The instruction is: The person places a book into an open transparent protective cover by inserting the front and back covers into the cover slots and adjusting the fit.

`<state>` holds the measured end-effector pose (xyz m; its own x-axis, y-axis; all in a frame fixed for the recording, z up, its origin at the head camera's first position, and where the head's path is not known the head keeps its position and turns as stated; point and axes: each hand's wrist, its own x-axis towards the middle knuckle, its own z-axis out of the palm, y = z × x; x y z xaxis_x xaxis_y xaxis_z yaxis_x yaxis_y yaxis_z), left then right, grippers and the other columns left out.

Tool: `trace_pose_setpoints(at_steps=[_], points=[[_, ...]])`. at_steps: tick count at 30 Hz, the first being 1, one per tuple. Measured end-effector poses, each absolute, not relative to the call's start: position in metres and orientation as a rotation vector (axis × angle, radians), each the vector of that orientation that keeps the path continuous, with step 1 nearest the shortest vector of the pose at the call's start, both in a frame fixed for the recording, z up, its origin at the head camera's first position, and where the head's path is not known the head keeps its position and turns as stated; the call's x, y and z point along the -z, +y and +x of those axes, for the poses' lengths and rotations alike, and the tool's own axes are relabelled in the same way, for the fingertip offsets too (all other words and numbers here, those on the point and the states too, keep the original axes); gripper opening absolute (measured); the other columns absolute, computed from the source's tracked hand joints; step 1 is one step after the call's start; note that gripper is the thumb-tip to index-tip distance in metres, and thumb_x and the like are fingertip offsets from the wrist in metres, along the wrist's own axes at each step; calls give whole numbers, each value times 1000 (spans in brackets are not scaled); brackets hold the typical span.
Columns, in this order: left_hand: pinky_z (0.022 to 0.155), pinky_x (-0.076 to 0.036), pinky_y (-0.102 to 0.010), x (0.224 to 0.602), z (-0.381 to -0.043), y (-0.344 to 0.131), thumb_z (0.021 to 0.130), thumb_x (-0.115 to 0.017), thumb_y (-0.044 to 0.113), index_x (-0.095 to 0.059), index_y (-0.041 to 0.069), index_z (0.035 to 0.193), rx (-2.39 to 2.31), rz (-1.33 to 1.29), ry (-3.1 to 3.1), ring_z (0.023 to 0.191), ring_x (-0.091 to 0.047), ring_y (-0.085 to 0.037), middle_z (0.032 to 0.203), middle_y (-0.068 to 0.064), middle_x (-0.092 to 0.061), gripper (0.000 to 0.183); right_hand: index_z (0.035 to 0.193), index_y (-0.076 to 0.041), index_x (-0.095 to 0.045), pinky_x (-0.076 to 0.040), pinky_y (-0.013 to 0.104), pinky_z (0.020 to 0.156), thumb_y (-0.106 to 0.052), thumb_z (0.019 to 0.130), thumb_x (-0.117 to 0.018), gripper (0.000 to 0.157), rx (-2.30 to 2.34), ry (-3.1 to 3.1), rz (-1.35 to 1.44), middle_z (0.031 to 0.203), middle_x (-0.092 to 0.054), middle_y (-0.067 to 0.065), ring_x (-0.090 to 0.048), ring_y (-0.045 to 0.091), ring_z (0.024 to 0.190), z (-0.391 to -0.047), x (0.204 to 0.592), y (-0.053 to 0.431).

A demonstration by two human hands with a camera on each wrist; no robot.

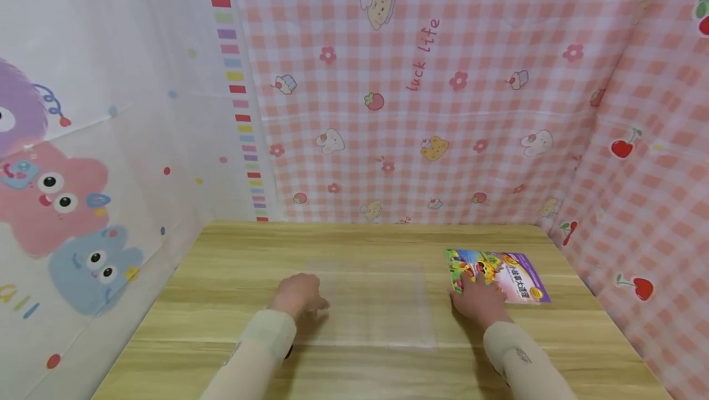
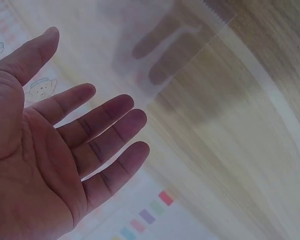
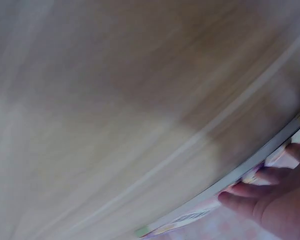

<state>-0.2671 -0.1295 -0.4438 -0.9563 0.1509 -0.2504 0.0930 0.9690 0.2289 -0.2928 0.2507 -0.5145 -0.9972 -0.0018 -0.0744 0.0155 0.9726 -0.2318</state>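
Note:
A thin children's storybook with a colourful cartoon cover and a purple edge lies flat at the right of the table. My right hand rests on its near left part, with fingertips on the cover. In the right wrist view, the fingers lie along the storybook's edge; the thumb is hidden. A clear plastic sleeve lies flat in the middle of the table. Left of it my left hand hovers low with relaxed, spread fingers and an empty palm. The sleeve appears beyond those fingertips in the left wrist view.
The light wood-grain table meets a pink checked cloth at the back. Another printed cloth hangs along the left side, and a cherry-patterned one along the right.

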Motion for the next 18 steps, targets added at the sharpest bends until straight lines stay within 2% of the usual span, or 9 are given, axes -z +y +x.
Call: trace_pose_setpoints(at_steps=[5, 9, 14, 18], points=[[79, -53, -42, 448, -265, -127, 90, -72, 33, -65, 9, 70, -352, 210, 2827, 71, -57, -16, 70, -1, -64, 32, 145, 3, -42, -24, 82, 95, -30, 95, -51, 61, 359, 3061, -184, 147, -32, 38, -24, 70, 128, -287, 519, 270], [78, -53, -41, 449, -264, -123, 91, -72, 33, -62, 9, 69, -380, 226, 2830, 69, -55, -17, 69, -1, -62, 33, 144, 1, -44, -21, 81, 97, -20, 87, -52, 62, 369, 3043, -291, 148, -35, 35, -27, 66, 131, -283, 519, 282], [74, -52, -39, 449, -265, -120, 91, -71, 34, -62, 8, 67, -373, 237, 2842, 67, -53, -17, 70, -1, -59, 36, 142, 3, -48, -18, 80, 99, -4, 69, -57, 74, 446, 3005, -425, 145, -40, 34, -33, 60, 131, -272, 509, 294], [76, -52, -41, 449, -267, -118, 91, -71, 34, -61, 8, 70, -366, 239, 2838, 69, -53, -18, 74, -2, -60, 35, 142, 5, -47, -22, 77, 101, 2, 69, -61, 74, 482, 2959, -521, 145, -42, 33, -35, 58, 131, -264, 507, 308]])
